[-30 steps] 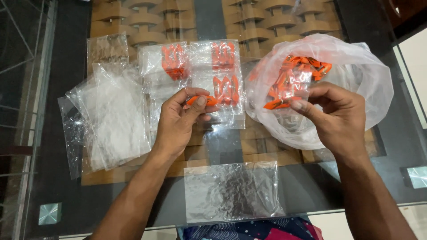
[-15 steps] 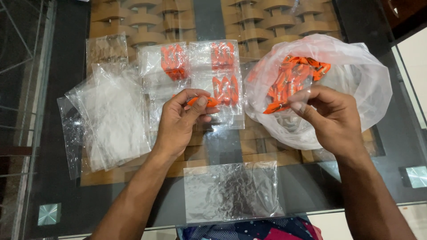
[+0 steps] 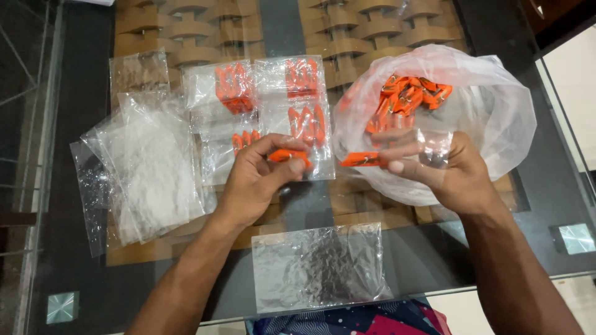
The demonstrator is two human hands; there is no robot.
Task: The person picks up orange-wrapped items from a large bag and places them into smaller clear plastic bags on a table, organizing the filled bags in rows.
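An orange clip [image 3: 287, 155] is pinched in the left hand [image 3: 257, 180], fingers closed on it just in front of the filled little packets [image 3: 292, 115] laid flat on the glass table [image 3: 81, 273]. Another orange clip [image 3: 362, 159] is gripped at the fingertips of the right hand [image 3: 444, 174], right at the mouth of the big clear bag [image 3: 490, 118], where a whole heap of orange clips [image 3: 406, 96] is piled inside. A stack of empty clear pouches [image 3: 146, 170] is spread out to the left, and one flat empty pouch [image 3: 320, 267] is lying nearest the body, well apart from both hands.
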